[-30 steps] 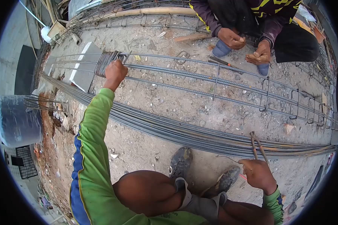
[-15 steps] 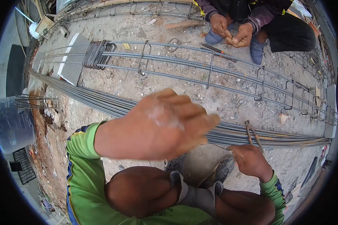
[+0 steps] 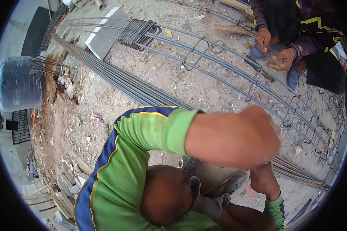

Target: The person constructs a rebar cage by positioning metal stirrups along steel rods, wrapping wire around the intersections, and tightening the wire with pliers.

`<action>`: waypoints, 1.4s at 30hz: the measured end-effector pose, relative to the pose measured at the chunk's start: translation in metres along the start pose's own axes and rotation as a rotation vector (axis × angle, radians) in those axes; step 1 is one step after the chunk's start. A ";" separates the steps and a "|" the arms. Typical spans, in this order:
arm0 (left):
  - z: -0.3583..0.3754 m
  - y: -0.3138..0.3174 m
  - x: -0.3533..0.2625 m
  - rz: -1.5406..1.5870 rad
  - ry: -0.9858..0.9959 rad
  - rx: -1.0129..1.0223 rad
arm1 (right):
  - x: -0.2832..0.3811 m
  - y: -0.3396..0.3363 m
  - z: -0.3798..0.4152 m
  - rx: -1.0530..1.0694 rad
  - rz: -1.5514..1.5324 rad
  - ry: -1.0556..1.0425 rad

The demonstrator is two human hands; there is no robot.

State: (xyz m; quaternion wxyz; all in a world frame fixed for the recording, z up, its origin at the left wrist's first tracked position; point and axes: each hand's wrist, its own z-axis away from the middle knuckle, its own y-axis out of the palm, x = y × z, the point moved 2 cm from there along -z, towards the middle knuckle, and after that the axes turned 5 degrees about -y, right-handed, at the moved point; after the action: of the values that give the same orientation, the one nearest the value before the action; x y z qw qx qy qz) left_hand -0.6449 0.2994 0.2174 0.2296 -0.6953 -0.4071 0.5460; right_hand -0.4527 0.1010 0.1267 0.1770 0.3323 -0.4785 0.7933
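Observation:
My left hand (image 3: 245,134) is smeared by motion in front of my right knee. Its fingers point away and down, so what they do cannot be made out. Just below it is my right hand (image 3: 264,181), compact with curled fingers; its front is partly covered by my left hand, and anything in its grip is hidden. Both hands are close together over the right end of a bundle of steel rods (image 3: 297,171). A thin red stick-like item (image 3: 250,191) lies on the ground beside my right hand.
Beyond the bundle runs a long rebar cage (image 3: 223,77) with square stirrups, a stack of stirrups (image 3: 137,34) near its left end. A co-worker's hands (image 3: 281,59) work at the upper right. Pliers (image 3: 260,68) lie by the cage. A wrapped cylinder (image 3: 19,82) stands at left.
My view has turned, shifting the scene rightward and tilting it. My left hand has swung right, towards my right hand, and now covers part of it. The pincers seen earlier are now mostly hidden.

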 end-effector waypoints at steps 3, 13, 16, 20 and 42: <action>0.023 -0.048 0.095 -0.328 -0.931 0.208 | 0.001 -0.002 0.001 -0.066 -0.030 0.018; 0.227 -0.141 0.286 -1.070 -1.154 0.224 | -0.001 -0.010 -0.010 -0.043 -0.152 0.097; 0.219 -0.154 0.289 -0.999 -1.255 0.450 | -0.003 -0.013 -0.023 -0.040 -0.147 0.118; 0.226 -0.166 0.294 -1.078 -1.232 0.675 | -0.008 -0.011 -0.045 0.003 -0.126 0.156; 0.277 -0.183 0.311 -1.292 -1.304 0.445 | -0.044 0.001 -0.019 0.031 -0.280 0.351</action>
State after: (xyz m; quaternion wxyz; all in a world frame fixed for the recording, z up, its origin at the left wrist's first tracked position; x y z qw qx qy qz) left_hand -0.9427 0.6223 0.0964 0.3422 0.1673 -0.6480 0.6595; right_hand -0.4286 0.1185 0.0889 0.3606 0.2551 -0.3773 0.8139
